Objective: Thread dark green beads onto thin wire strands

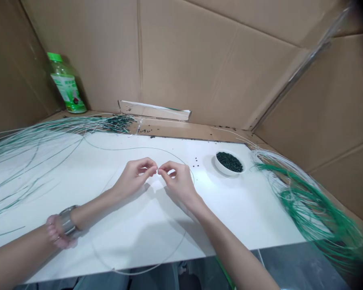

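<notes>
Fingertips nearly touching, my left hand (135, 176) and my right hand (179, 180) are both closed in a pinch above the middle of the white board (230, 217). Between them they grip a thin pale cord (169, 257), which hangs in a wide loop past the board's front edge. The exact bit in the fingertips is too small to make out. A thin green strand curves behind the hands toward the right one. To the right stands a white bowl (226, 170) filled with small dark green beads (230, 161).
Long green and white strands with dark beaded ends (119, 123) lie at the left. A coil of green and white cord (308, 201) rests at the right edge. A green-capped bottle (67, 86) leans in the back corner. Cardboard walls (187, 60) surround the board; loose beads lie scattered.
</notes>
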The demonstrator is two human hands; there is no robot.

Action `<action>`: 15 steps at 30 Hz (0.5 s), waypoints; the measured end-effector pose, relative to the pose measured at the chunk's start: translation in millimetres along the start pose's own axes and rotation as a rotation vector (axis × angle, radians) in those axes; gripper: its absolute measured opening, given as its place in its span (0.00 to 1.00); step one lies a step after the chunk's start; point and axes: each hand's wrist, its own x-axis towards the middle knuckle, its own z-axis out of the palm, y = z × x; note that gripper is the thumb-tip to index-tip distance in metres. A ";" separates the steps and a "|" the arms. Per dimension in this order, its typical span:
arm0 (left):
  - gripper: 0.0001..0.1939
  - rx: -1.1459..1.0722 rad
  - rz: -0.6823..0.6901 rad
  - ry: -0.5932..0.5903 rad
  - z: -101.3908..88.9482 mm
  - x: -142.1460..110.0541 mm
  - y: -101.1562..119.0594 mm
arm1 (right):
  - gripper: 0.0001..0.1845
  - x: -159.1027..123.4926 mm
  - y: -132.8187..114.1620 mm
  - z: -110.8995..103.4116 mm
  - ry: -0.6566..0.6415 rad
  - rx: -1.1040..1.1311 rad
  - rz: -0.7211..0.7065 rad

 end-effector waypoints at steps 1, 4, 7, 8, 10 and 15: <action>0.13 -0.014 0.003 -0.009 -2.3 6.5 -0.6 | 0.06 0.9 -0.3 0.0 0.026 0.038 -0.002; 0.17 -0.038 0.020 -0.034 -4.5 38.5 -3.3 | 0.05 3.1 -3.2 -0.4 0.097 0.166 -0.011; 0.11 0.009 0.047 -0.151 12.0 76.4 -3.6 | 0.05 4.1 -6.8 -0.4 0.133 0.290 -0.015; 0.08 0.029 0.060 -0.206 21.9 86.2 -2.7 | 0.05 4.4 -7.5 -0.2 0.141 0.323 -0.013; 0.05 0.051 0.091 -0.275 44.7 98.2 0.1 | 0.05 5.1 -7.9 0.3 0.158 0.371 -0.003; 0.04 0.007 0.167 -0.283 86.2 95.1 1.8 | 0.04 7.7 -7.5 0.8 0.205 0.428 0.008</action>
